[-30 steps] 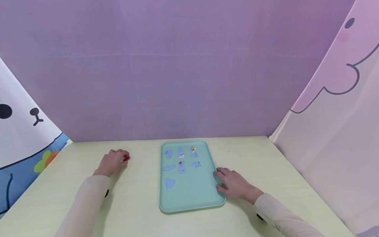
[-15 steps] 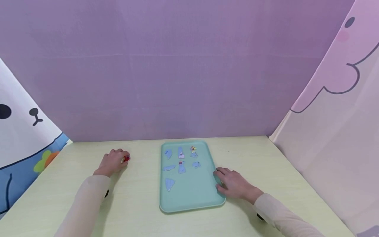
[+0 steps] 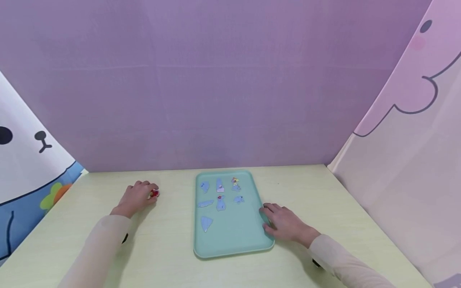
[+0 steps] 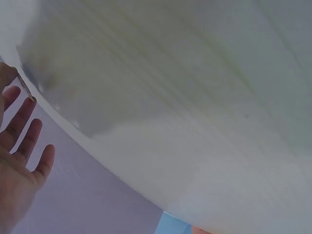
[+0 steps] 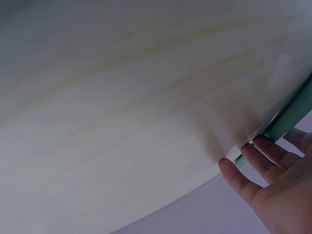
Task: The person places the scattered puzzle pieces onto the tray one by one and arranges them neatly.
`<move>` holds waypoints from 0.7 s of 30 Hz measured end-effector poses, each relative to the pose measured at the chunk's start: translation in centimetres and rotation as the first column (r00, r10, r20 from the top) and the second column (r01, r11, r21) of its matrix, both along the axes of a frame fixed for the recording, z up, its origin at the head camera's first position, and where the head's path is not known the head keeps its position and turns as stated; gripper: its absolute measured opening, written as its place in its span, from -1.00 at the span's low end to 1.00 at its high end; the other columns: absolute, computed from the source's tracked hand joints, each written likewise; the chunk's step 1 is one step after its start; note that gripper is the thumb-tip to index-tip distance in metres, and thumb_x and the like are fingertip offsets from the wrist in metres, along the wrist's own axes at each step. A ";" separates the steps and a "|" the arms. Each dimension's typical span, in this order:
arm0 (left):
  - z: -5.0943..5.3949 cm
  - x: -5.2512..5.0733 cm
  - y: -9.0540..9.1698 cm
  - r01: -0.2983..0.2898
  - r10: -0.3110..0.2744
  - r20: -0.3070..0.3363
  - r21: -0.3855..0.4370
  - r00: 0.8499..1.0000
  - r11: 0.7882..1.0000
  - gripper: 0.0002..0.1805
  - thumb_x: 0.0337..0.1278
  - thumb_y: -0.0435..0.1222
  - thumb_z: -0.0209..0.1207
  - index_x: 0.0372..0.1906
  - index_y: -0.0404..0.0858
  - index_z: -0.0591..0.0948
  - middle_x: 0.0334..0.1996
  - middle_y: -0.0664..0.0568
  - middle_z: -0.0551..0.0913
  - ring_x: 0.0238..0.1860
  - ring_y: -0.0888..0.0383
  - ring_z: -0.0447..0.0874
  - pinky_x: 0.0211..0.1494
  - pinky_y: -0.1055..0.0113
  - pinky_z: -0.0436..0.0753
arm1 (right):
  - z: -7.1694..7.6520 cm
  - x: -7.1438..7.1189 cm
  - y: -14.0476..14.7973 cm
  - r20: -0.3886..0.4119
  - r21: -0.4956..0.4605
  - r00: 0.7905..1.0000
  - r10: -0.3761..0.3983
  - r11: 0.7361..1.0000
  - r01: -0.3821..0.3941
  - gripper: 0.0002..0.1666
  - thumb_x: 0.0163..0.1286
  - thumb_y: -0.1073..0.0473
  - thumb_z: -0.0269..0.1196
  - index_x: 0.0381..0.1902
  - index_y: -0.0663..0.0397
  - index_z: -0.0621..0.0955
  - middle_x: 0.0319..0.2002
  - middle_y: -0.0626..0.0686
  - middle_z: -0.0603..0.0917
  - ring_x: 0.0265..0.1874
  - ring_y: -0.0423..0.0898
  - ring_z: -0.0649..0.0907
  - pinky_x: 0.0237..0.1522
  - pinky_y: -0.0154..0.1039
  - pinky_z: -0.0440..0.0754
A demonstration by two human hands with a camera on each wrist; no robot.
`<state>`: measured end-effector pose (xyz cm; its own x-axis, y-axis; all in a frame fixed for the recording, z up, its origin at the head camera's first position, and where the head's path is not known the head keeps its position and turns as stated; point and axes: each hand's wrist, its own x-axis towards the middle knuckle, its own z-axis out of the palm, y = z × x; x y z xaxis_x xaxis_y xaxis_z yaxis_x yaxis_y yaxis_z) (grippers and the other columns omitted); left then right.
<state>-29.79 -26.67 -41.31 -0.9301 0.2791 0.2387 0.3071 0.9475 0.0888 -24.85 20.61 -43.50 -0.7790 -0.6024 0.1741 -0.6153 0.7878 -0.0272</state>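
Observation:
My left hand pinches a small, thin puzzle piece with red print between thumb and fingertips, low over the table's left part. In the left wrist view that puzzle piece shows edge-on between thumb and index finger, while the other fingers stay loose. On the right, my right hand rests on the long side of a mint-green tray, its relaxed fingers touching the rim. In the right wrist view, the fingertips lie against the tray's side.
Several light-blue irregular pieces lie apart in rows in the tray, among them a triangular piece and one with a red mark. The pale table meets a purple backdrop behind, with printed cloths at both sides.
The left hand has shifted very slightly and a little more of the red puzzle piece shows. My right hand and the tray have stayed in place.

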 end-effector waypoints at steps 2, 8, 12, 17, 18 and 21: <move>0.0 0.1 0.1 0.010 -0.010 -0.010 0.002 1.000 1.000 -0.66 -0.04 -0.26 0.25 -0.09 -0.27 0.59 -0.19 -0.16 0.60 -0.17 -0.17 0.46 -0.16 -0.22 0.44 | 0.0 0.0 0.0 -0.002 -0.001 1.000 -0.001 1.000 0.001 -0.45 0.26 -0.03 0.11 0.15 0.11 0.43 0.15 0.14 0.46 0.15 0.06 0.45 -0.05 0.01 0.52; -0.1 0.2 0.7 0.070 -0.070 -0.071 -0.012 0.995 0.997 -0.70 -0.07 -0.24 0.27 -0.16 -0.24 0.63 -0.21 -0.12 0.60 -0.21 -0.14 0.48 -0.21 -0.16 0.47 | -0.1 0.0 0.1 0.005 0.003 1.000 -0.007 1.000 0.007 -0.45 0.27 -0.04 0.10 0.16 0.10 0.42 0.16 0.14 0.45 0.16 0.07 0.44 -0.04 0.02 0.50; -0.1 0.5 1.2 0.104 -0.104 -0.108 -0.010 0.989 0.995 -0.74 -0.08 -0.24 0.28 -0.20 -0.21 0.65 -0.23 -0.08 0.61 -0.23 -0.09 0.49 -0.24 -0.11 0.48 | -0.1 0.0 0.1 0.018 0.008 1.000 -0.011 1.000 0.011 -0.45 0.28 -0.04 0.08 0.17 0.10 0.41 0.17 0.14 0.44 0.17 0.07 0.43 -0.03 0.04 0.49; -0.2 0.9 2.0 0.131 -0.132 -0.128 -0.017 0.983 0.991 -0.75 -0.08 -0.23 0.28 -0.21 -0.18 0.66 -0.24 -0.04 0.61 -0.21 -0.05 0.49 -0.22 -0.06 0.49 | -0.2 0.0 0.1 0.018 0.008 1.000 -0.010 1.000 0.010 -0.44 0.28 -0.04 0.08 0.17 0.10 0.41 0.17 0.15 0.44 0.16 0.08 0.44 -0.03 0.04 0.50; -0.3 1.0 2.1 0.136 -0.137 -0.128 -0.016 0.982 0.991 -0.76 -0.07 -0.23 0.28 -0.22 -0.18 0.66 -0.24 -0.03 0.61 -0.21 -0.05 0.49 -0.21 -0.05 0.48 | -0.1 0.0 0.1 0.017 0.008 1.000 -0.010 1.000 0.010 -0.44 0.28 -0.04 0.08 0.17 0.10 0.41 0.17 0.15 0.44 0.16 0.08 0.44 -0.03 0.04 0.50; -0.4 1.4 2.8 0.148 -0.148 -0.126 -0.008 0.981 0.989 -0.77 -0.06 -0.20 0.28 -0.23 -0.15 0.66 -0.24 0.01 0.60 -0.18 -0.03 0.49 -0.19 -0.02 0.47 | -0.1 0.0 0.0 0.014 0.009 1.000 -0.011 1.000 0.011 -0.44 0.28 -0.04 0.08 0.17 0.10 0.41 0.17 0.15 0.44 0.16 0.08 0.44 -0.03 0.04 0.50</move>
